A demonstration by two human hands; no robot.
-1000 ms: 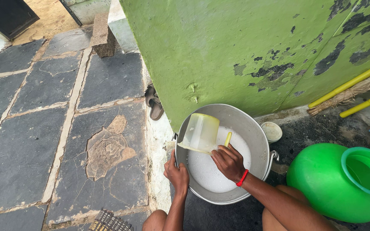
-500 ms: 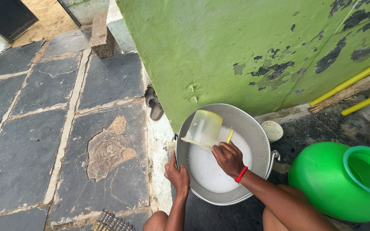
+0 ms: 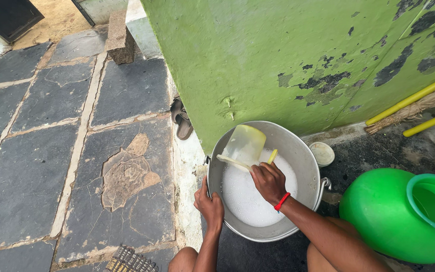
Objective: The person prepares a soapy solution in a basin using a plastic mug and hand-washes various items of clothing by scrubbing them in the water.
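Your right hand [image 3: 269, 181] keeps its grip closed around the handle of the pale yellow jug [image 3: 244, 146], and over the last second the jug has hardly shifted: it hangs tilted inside the steel basin [image 3: 303, 151], mouth turned toward the wall side, just above the foam [image 3: 250, 199]. The only real change is that your head has drifted a little, so the basin sits slightly lower and more central in view. Your left hand [image 3: 209, 205] stays where it was, fingers curled over the basin's near-left rim, pinching the metal edge and steadying it. Read that as a pause in the work with the jug rather than a new stroke; the suds look unbroken and cover the basin's bottom. A red band [image 3: 281, 201] circles your right wrist. Around you: the green pot [image 3: 378, 216] just right of the basin, a small white lid [image 3: 322, 153] behind it, the peeling green wall [image 3: 278, 55], yellow poles [image 3: 419, 95], a pair of sandals [image 3: 181, 118] on the slate floor [image 3: 41, 151].
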